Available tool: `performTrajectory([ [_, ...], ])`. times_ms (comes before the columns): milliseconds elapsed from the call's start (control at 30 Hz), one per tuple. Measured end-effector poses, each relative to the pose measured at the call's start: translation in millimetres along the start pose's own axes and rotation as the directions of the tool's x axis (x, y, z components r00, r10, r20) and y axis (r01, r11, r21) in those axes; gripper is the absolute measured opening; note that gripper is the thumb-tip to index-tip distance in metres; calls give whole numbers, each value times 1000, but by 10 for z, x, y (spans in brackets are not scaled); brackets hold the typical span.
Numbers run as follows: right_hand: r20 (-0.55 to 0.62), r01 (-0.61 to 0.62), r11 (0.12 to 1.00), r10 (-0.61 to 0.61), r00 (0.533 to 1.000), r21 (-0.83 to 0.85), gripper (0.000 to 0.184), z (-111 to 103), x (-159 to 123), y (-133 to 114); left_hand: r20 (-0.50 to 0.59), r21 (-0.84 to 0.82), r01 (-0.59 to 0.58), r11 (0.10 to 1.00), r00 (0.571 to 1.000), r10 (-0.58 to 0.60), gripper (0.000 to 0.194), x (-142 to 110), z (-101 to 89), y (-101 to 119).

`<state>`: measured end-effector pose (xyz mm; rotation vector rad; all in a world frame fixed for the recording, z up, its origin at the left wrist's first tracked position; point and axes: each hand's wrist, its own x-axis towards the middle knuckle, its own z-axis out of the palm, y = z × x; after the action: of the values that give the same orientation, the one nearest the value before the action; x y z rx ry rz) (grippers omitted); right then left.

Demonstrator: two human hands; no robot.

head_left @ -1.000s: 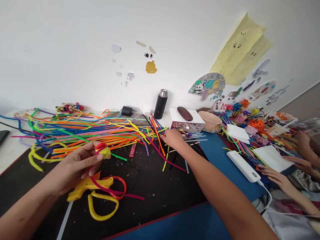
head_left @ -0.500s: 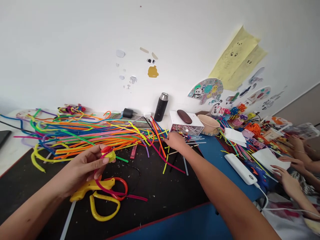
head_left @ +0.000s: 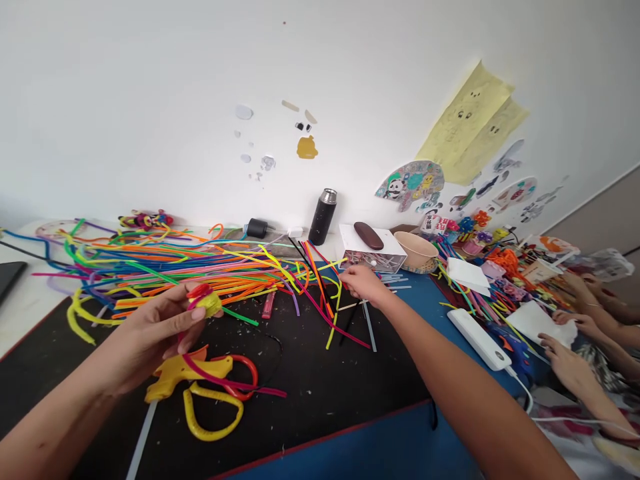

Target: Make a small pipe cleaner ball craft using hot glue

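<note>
My left hand pinches a small coiled pipe-cleaner piece, yellow with a red top, between thumb and fingers. A magenta pipe-cleaner stem trails from under this hand across a yellow hot glue gun and scissors with red and yellow handles. Farther off, my right hand is closed, with its fingertips beside a bent yellow-green pipe cleaner. What its fingers hold, if anything, is too small to make out. A wide pile of coloured pipe cleaners lies between the hands and the wall.
A black bottle stands by the wall, beside a white box with a brown case on top. Right of it are a beige bowl and a white power bank with a cable. Other people's hands work at the far right.
My right hand has moved a little to the right and toward me, away from the pile. My left hand, still holding the coiled piece, has shifted slightly left.
</note>
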<state>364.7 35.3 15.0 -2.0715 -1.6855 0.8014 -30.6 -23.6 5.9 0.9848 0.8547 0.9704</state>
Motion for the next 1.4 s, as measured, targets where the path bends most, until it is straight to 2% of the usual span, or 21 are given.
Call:
performTrajectory([
  [67, 73, -6, 992, -3, 997, 130, 30, 1, -233, 23, -10, 53, -58, 997, 998, 59, 41, -16, 17, 4],
  [167, 188, -10, 958, -46, 981, 287, 38, 9, -617, 96, 48, 69, -86, 994, 995, 83, 42, -21, 48, -3],
  [233, 293, -127, 838, -41, 955, 531, 45, -15, -831, 164, 64, 31, -105, 994, 993, 103, 44, -11, 56, -12],
  [300, 378, -233, 773, -10, 926, 590, 48, -82, -985, 216, 56, 1, -113, 994, 992, 112, 44, 0, 59, -19],
  [367, 378, -263, 732, 8, 926, 629, 51, -191, -1084, 226, 66, -7, -105, 994, 992, 105, 43, 4, 64, -19],
  [467, 266, -216, 621, 13, 964, 753, 55, -355, -1200, 167, 65, -18, -117, 993, 991, 118, 43, 2, 78, -9],
  [533, 209, -187, 537, 21, 978, 822, 57, -371, -1307, 113, 55, -29, -122, 992, 991, 124, 44, -1, 86, -3],
  [567, 228, -204, 528, 21, 973, 824, 58, -336, -1375, 90, 51, -32, -124, 992, 991, 126, 44, -2, 88, -1],
  [633, 354, -289, 601, 10, 935, 746, 58, -197, -1528, 52, 51, -34, -126, 991, 990, 128, 45, -3, 89, 0],
  [700, 430, -296, 707, -12, 903, 642, 56, -27, -1677, 10, 57, -36, -132, 991, 989, 134, 45, -4, 89, 1],
  [767, 460, -213, 813, -75, 885, 542, 53, 111, -1788, -59, 62, -38, -138, 990, 988, 140, 45, -4, 87, 3],
  [833, 428, -98, 858, -150, 891, 505, 54, 200, -1845, -161, 63, -35, -139, 990, 988, 141, 44, -2, 81, 4],
  [967, 253, 125, 881, -263, 931, 455, 46, 322, -1838, -419, 43, -36, -139, 990, 989, 141, 46, 14, 60, -12],
  [1067, 124, 330, 853, -409, 904, 404, 37, 442, -1806, -586, 29, -38, -141, 989, 989, 142, 46, 33, 49, -38],
  [1133, 122, 420, 835, -487, 865, 356, 30, 540, -1781, -656, 25, -42, -145, 989, 989, 146, 47, 41, 50, -50],
  [1233, 147, 484, 820, -543, 827, 307, 21, 690, -1733, -687, 39, -43, -147, 988, 988, 149, 45, 34, 67, -46],
  [1400, 179, 511, 821, -559, 810, 253, 16, 831, -1656, -624, 59, -40, -153, 987, 986, 156, 41, 12, 94, -23],
])
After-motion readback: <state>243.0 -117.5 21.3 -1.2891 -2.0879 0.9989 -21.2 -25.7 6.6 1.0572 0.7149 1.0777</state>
